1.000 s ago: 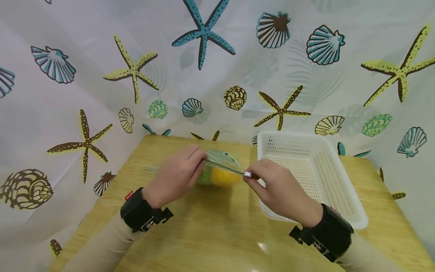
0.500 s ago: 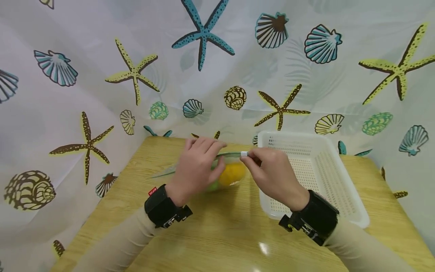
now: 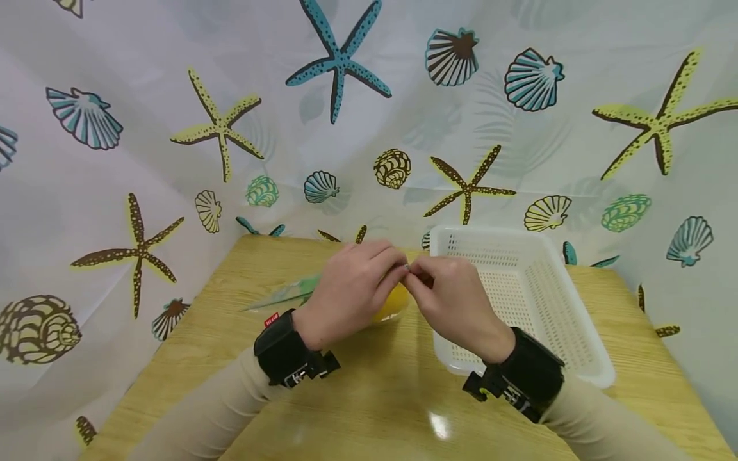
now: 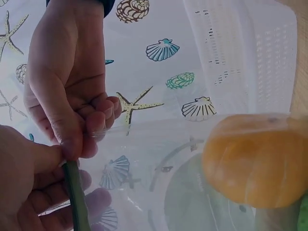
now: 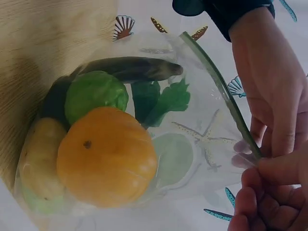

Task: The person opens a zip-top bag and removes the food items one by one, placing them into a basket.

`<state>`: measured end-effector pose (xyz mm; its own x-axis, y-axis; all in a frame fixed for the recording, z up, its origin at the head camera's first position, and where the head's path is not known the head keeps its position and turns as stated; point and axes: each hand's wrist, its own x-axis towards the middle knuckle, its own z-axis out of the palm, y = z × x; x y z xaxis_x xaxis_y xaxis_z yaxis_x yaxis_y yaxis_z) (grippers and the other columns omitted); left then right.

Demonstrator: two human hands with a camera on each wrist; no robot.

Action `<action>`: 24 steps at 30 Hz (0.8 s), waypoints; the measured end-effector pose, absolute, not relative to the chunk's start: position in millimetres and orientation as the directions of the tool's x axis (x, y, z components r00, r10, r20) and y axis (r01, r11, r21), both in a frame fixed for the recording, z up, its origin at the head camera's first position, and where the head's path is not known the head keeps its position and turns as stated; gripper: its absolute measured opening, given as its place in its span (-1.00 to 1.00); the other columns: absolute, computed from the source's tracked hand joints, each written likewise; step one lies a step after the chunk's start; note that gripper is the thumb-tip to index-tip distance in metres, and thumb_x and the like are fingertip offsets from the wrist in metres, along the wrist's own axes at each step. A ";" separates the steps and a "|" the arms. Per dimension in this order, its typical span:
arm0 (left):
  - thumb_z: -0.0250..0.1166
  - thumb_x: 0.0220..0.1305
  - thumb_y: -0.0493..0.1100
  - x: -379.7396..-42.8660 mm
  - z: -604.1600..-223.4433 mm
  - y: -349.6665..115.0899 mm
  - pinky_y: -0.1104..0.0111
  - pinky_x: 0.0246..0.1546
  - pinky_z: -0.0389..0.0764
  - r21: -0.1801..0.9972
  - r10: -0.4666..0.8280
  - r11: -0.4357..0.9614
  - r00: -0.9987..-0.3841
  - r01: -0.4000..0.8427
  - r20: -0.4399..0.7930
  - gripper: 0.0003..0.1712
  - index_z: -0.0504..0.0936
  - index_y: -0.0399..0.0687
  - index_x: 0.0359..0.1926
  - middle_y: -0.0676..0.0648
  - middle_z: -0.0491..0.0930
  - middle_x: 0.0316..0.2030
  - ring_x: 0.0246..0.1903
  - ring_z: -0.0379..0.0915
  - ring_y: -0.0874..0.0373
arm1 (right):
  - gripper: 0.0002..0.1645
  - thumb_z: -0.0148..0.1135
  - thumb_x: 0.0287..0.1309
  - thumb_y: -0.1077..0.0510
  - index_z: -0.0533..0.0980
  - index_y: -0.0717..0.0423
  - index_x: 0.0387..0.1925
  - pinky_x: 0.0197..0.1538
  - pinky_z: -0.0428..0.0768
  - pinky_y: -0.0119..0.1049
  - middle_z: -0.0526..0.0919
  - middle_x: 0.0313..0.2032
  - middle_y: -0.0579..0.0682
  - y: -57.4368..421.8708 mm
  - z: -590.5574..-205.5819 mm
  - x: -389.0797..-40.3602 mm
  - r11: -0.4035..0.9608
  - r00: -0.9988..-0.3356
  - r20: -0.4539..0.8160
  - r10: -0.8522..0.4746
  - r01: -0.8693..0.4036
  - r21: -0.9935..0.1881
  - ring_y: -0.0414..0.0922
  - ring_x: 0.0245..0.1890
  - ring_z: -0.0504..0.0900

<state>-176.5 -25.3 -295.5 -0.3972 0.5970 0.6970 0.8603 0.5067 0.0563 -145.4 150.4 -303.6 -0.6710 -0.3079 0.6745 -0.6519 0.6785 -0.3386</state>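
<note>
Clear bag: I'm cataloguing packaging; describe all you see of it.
The bag looks like clear plastic, with a green strip along one edge and pale green print. An orange vegetable and a round green vegetable show inside. The left hand and right hand pinch it near one end of the strip. It is left of the basket; whether it is sealed is unclear.

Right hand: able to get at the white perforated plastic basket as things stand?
Probably yes: the right hand is beside the basket, whose open top looks uncovered. It pinches the green strip of the clear plastic bag, though, so would likely have to let go first.
</note>
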 end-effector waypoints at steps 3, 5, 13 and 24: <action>0.14 0.37 -0.12 -175.7 -294.9 -29.4 0.34 -0.42 0.38 -0.010 0.637 0.532 -0.392 0.847 0.664 -0.85 0.60 -0.04 -0.27 0.07 0.48 -0.38 -0.36 0.32 0.25 | -0.79 0.30 0.15 0.20 0.58 0.04 -0.59 -0.65 0.34 -0.32 0.49 -0.69 -0.17 150.2 -303.0 -143.4 0.667 -0.692 0.651 -0.313 -0.648 -0.368 -0.30 -0.71 0.31; 0.13 0.38 -0.13 -174.6 -295.6 -33.9 0.32 -0.37 0.40 -0.049 0.656 0.561 -0.408 0.826 0.635 -0.86 0.57 -0.07 -0.26 0.05 0.45 -0.37 -0.34 0.32 0.21 | -0.81 0.31 0.15 0.18 0.58 0.02 -0.57 -0.63 0.34 -0.32 0.48 -0.68 -0.17 151.8 -301.7 -142.3 0.672 -0.701 0.638 -0.319 -0.642 -0.369 -0.30 -0.70 0.30; 0.14 0.37 -0.17 -177.3 -305.3 -73.9 0.25 -0.37 0.40 -0.063 0.621 0.680 -0.529 0.730 0.578 -0.88 0.50 -0.10 -0.31 0.00 0.41 -0.36 -0.32 0.30 0.14 | -0.88 0.23 0.24 0.14 0.59 0.00 -0.43 -0.51 0.37 -0.29 0.50 -0.58 -0.18 173.8 -290.9 -141.7 0.718 -0.754 0.604 -0.260 -0.569 -0.401 -0.30 -0.62 0.30; 0.16 0.35 -0.18 -183.9 -305.8 -134.0 0.28 -0.67 0.34 -0.050 0.539 0.746 -0.559 0.663 0.630 -0.88 0.49 -0.13 -0.32 -0.02 0.38 -0.46 -0.58 0.24 0.16 | -0.82 0.22 0.25 0.12 0.59 0.07 -0.46 -0.52 0.36 -0.26 0.57 -0.56 -0.14 206.5 -283.4 -156.9 0.749 -0.763 0.622 -0.176 -0.514 -0.418 -0.28 -0.63 0.35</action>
